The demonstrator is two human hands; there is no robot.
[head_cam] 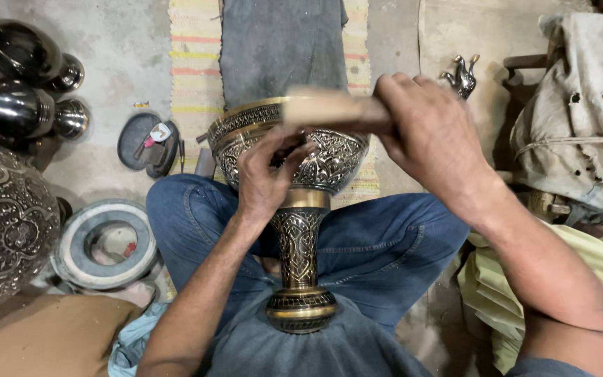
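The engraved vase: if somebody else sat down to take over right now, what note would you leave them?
Left hand: fingers pinched on the engraved brass vase's bowl; any tool there is hidden.
Right hand: grips a blurred wooden mallet above the bowl.
Vase: lies across the lap, foot toward the body.
Done: pattern covers bowl, stem and foot.
Left: cannot tell which spots remain.
Nearby: ring pad and engraved pot on the left.

Concrete floor (116, 42): striped mat (191, 70), grey ring (106, 243), dark vases (15, 77)
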